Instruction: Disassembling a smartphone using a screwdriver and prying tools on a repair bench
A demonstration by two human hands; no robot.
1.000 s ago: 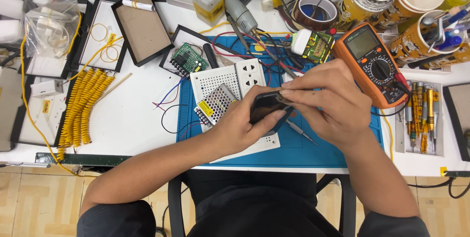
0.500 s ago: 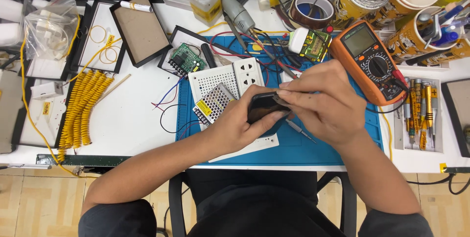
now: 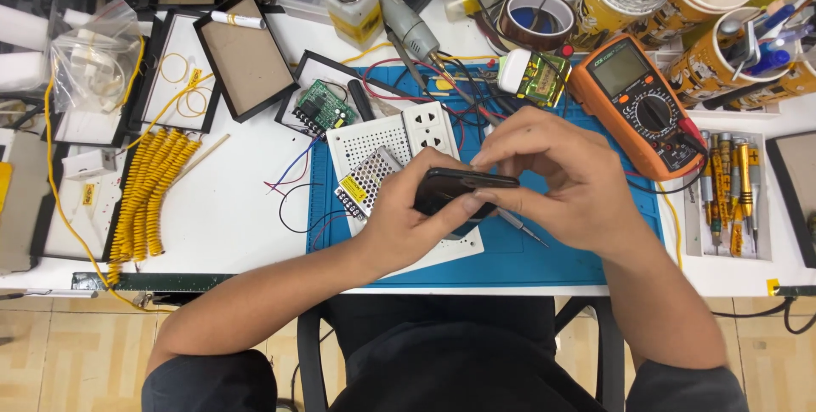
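Cluttered white bench, blue mat [image 3: 561, 259] at centre: my left hand [image 3: 404, 221] and right hand [image 3: 565, 182] pinch a black phone [image 3: 463, 184], likely rigid, slick, fragile; I'd grip its edges. Orange multimeter [image 3: 642, 106] at two o'clock.

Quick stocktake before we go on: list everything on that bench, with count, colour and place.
phone: 1, black, held in both hands over mat
mat: 1, blue, bench centre
multimeter: 1, orange, right of hands
perforated panel: 1, white, left on mat
circuit board: 1, green, above panel
coiled cables: bundle, yellow, left
tape roll: 1, amber, top
bottle: 1, yellowish, top
left hand: under phone
right hand: fingertips on phone
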